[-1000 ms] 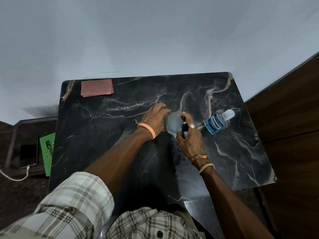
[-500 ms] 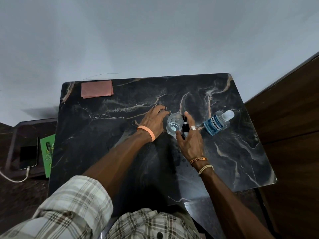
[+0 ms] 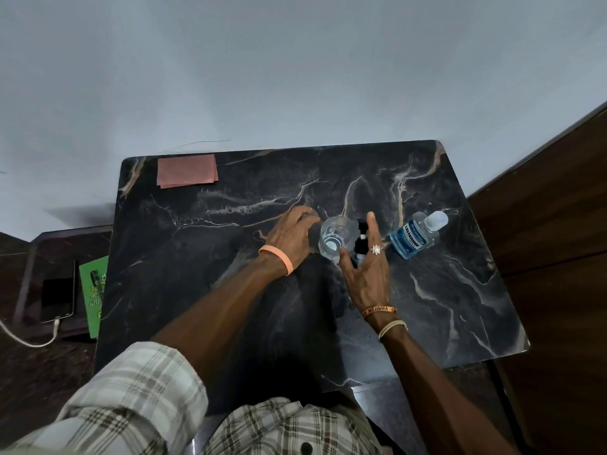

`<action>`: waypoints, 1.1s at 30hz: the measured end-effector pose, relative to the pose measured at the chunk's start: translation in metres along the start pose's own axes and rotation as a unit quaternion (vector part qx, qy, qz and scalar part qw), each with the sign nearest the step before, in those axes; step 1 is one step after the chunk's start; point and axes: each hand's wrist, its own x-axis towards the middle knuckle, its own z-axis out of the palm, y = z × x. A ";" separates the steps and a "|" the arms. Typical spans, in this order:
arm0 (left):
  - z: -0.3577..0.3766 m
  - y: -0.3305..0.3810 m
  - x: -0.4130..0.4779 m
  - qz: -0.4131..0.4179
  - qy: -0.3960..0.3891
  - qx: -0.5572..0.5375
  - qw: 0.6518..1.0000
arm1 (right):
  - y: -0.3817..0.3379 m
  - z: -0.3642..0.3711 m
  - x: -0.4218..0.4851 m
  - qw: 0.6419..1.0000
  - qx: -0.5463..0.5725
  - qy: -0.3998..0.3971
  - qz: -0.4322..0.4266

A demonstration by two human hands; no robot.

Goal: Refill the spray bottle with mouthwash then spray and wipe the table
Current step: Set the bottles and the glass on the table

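Now spray bottle (image 3: 335,239) between hands.

The right hand (image 3: 364,267) hides most of the black spray head (image 3: 360,238); its grip is unclear.

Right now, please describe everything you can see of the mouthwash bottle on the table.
The mouthwash bottle is small, of clear plastic, holding blue liquid. Its blue label reads Listerine in white letters. A whitish, translucent cap closes it. It lies on its side on the dark marbled table, near the right edge, cap pointing away and to the right. Nothing touches it; the right hand is just beside it.
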 end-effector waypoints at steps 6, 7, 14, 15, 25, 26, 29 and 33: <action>-0.014 -0.004 -0.042 -0.053 0.036 -0.175 0.983 | -0.016 0.016 -0.013 0.997 0.068 0.030 -0.012; -0.018 -0.008 -0.055 -0.061 0.034 -0.201 0.977 | -0.023 0.021 -0.014 0.996 0.083 0.016 -0.018; -0.035 -0.029 -0.118 -0.061 0.009 -0.190 0.980 | -0.072 0.069 -0.025 0.980 0.125 -0.143 -0.059; -0.037 -0.033 -0.125 -0.080 0.020 -0.196 0.977 | -0.082 0.079 -0.028 0.974 0.134 -0.170 -0.069; -0.050 -0.089 -0.191 -0.277 0.190 -0.169 0.926 | -0.144 0.151 -0.051 0.922 0.082 -0.350 -0.146; -0.052 -0.096 -0.196 -0.291 0.206 -0.164 0.920 | -0.146 0.157 -0.053 0.918 0.056 -0.360 -0.158; -0.057 -0.115 -0.208 -0.326 0.232 -0.149 0.904 | -0.154 0.176 -0.057 0.904 0.004 -0.397 -0.160; -0.061 -0.134 -0.218 -0.360 0.240 -0.128 0.893 | -0.162 0.199 -0.062 0.895 -0.002 -0.420 -0.150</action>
